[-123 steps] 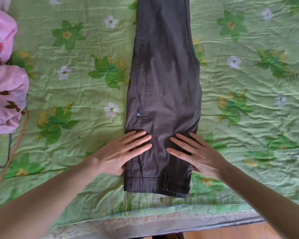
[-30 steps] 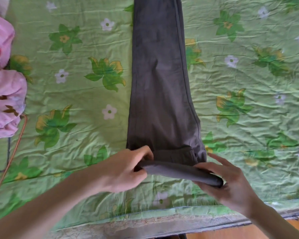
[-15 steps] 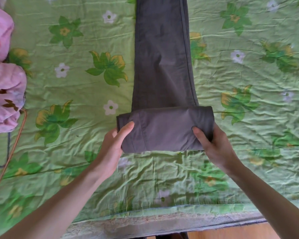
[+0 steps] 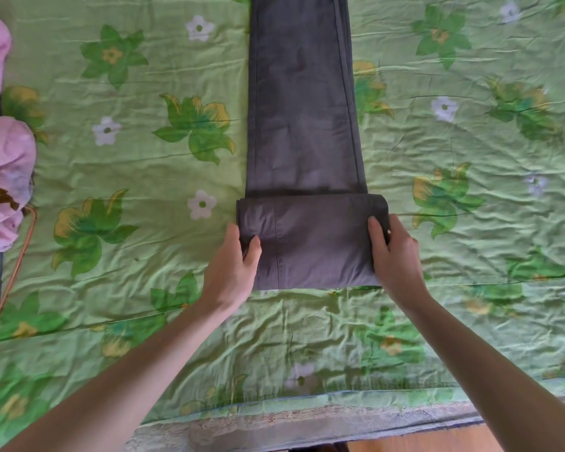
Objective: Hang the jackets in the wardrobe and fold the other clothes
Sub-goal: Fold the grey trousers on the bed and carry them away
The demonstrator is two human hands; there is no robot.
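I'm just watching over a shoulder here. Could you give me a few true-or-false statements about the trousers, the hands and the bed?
1. Both hands, left hand and right hand, grip the folded end of the dark trousers. True.
2. The trousers lie on a plain white sheet. False: the bedspread is green with flowers.
3. The trousers are fully folded. False: the legs stretch away flat.
4. Pink fabric lies at the left edge. True.

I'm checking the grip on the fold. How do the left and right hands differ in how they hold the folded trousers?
The left hand grips the folded trousers at their left edge, thumb on top; the right hand grips the right edge. The left sits slightly nearer the person. Both pinch the same folded bundle.
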